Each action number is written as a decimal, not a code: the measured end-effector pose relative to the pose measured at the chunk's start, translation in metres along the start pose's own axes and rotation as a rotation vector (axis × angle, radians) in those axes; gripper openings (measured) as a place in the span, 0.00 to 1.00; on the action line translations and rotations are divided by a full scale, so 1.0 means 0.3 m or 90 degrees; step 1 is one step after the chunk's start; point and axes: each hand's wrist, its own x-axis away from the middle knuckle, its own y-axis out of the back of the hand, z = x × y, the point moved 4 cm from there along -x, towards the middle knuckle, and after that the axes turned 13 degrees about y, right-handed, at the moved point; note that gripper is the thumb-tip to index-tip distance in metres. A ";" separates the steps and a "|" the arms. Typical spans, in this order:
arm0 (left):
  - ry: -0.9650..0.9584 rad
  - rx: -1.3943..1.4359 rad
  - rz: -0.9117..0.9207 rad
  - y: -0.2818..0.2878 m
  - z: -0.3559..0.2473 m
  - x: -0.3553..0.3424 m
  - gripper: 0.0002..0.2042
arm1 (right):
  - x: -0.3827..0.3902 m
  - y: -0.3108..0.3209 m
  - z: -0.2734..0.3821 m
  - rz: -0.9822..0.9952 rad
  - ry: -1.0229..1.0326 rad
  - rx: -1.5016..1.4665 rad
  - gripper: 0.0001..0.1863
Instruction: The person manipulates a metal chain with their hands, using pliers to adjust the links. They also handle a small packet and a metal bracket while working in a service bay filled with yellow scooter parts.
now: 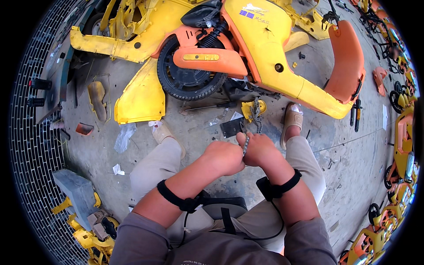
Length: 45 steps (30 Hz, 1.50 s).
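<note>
While we sit on the concrete floor with knees apart, our left hand and right hand press together, both fisted around a thin metal chain that runs up from between them toward a small yellow part just ahead. We judge the chain could slip or snap back if we pull hard, since the grip sits on a narrow stretch of it and the far end looks snagged near the part. A dark flat plate lies beside the chain, and the overturned yellow and orange scooter with its black wheel crowds the space in front. Our sandalled foot rests close to the chain's line, where a recoil might catch it.
</note>
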 end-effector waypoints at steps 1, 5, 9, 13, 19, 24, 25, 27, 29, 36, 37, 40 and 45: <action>0.000 -0.002 0.001 0.000 0.000 0.002 0.14 | 0.001 0.001 0.002 0.008 -0.003 -0.004 0.22; 0.008 -0.030 0.014 0.000 -0.005 0.008 0.13 | 0.002 0.000 0.010 0.023 -0.017 -0.023 0.22; -0.007 0.011 0.027 -0.010 0.007 -0.004 0.14 | -0.003 -0.006 0.005 -0.013 0.001 -0.022 0.23; -0.040 0.068 0.021 0.002 0.022 -0.015 0.14 | -0.016 0.012 -0.008 -0.147 0.050 0.018 0.21; -0.147 0.240 0.029 0.066 0.062 -0.004 0.13 | -0.016 0.087 -0.001 -0.230 0.118 0.022 0.14; -0.160 0.726 0.202 0.160 0.115 0.021 0.13 | 0.008 0.194 0.054 -0.304 0.169 -0.247 0.19; -0.173 0.797 0.214 0.170 0.130 0.026 0.16 | 0.016 0.217 0.068 -0.319 0.168 -0.319 0.19; -0.200 0.932 0.238 0.197 0.144 0.042 0.22 | -0.002 0.202 0.052 -0.325 0.271 -0.302 0.17; -0.198 0.925 0.240 0.207 0.142 0.047 0.31 | -0.001 0.193 0.036 -0.245 0.260 -0.394 0.15; -0.194 0.831 0.227 0.223 0.149 0.064 0.35 | 0.102 0.297 0.035 -0.125 0.262 -0.550 0.15; -0.187 0.828 0.225 0.222 0.146 0.067 0.35 | 0.116 0.313 0.029 -0.097 0.257 -0.571 0.15; -0.098 0.695 0.206 0.218 0.127 0.056 0.30 | 0.135 0.315 0.008 -0.083 0.286 -0.665 0.17; -0.092 0.562 0.083 0.211 0.102 0.041 0.24 | 0.127 0.305 -0.001 -0.142 0.302 -0.781 0.31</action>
